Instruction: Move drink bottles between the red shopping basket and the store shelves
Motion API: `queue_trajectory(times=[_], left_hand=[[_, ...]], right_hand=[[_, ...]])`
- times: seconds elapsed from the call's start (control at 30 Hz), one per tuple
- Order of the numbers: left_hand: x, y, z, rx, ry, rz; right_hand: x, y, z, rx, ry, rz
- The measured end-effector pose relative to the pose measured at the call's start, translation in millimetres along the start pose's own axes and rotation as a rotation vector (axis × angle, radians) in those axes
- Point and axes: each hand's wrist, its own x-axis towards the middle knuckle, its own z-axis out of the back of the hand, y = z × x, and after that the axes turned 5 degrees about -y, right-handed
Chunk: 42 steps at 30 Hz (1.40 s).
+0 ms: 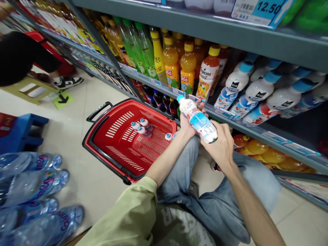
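In front of the shelf, both hands hold one white plastic drink bottle (201,122) with a light blue cap and a blue and red label. The bottle lies tilted, its cap toward the upper left. My left hand (187,125) supports it from below near the neck, with fingertips showing past its far side. Around the base end, my right hand (222,142) is closed. Left of my knees stands a red shopping basket (99,131) with a black rim, and several small blue-capped bottles (142,127) stand inside it.
White blue-capped bottles (260,89) and a Tropicana bottle (208,73) line the grey shelf (184,20). Large water bottles (33,188) lie at the lower left. Beyond a blue plastic stand (29,128), a person (23,54) sits on a yellowish stool (30,89).
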Motion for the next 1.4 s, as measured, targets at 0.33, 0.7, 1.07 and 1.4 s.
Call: queue_trajectory(times=[0.33, 0.7, 1.07, 1.4], left_hand=[[-6, -6, 1.0, -0.099, -0.061, 0.031], [-3, -5, 0.2, -0.044, -0.081, 0.025], [-5, -6, 1.6, 0.078, -0.084, -0.137], [-8, -8, -3.6, 0.022, -0.104, -0.056]], right_hand=[[0, -14, -7, -0.123, -0.072, 0.345], [3, -9, 2, 0.050, -0.013, 0.116], [5, 9, -5, 1.071, 0.342, -0.840], [12, 1, 0, 1.491, 0.702, -1.258]])
